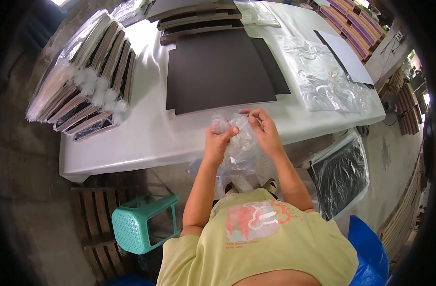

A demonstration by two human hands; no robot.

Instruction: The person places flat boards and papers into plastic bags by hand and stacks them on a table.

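A thin clear plastic bag [241, 148] hangs from my hands just off the table's near edge, its lower part dropping in front of my body. My left hand [219, 139] is closed on the bag's top, thumb laid over the film. At the bag's right side, my right hand [264, 127] has its fingers bent, thumb close to the fingertips, with film between them. Beyond both hands, flat black boards [220, 71] with notched corners lie on the white-covered table [146, 126].
Bagged black boards [87, 76] stand in a row at the left. Clear bags [318, 71] lie flat at the right, beside a white sheet [346, 55]. A green plastic stool [139, 224] and a wooden pallet [96, 209] are below left. One bagged black board [342, 176] leans below right.
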